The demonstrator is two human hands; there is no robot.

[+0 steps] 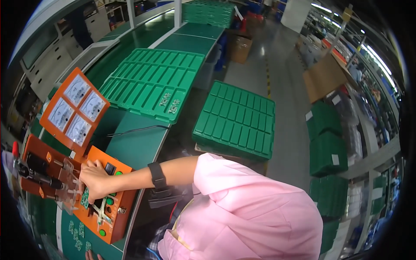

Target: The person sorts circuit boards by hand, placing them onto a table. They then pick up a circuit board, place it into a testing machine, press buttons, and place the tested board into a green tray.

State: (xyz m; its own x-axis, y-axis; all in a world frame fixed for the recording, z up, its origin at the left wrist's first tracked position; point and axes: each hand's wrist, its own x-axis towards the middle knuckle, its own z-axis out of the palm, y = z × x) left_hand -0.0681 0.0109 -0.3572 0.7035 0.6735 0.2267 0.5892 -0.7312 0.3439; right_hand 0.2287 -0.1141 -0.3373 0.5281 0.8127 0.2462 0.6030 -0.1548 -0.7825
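Right under the fingers: small green circuit board (85, 198) seated on the orange test fixture (113, 216), long axis running away from the hand (96, 181). Which hand it is can't be told; it lies curled over the board, pressing it. Loose boards (78, 236) below, clamp lever (37, 173) left, meter panel (74, 110) above.

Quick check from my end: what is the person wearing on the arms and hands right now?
The hand on the orange box is bare, with no glove or ring visible. A black wristband circles that forearm. Above it a loose pink short sleeve begins. At the bottom edge, only the fingertips of the other hand show, also bare.
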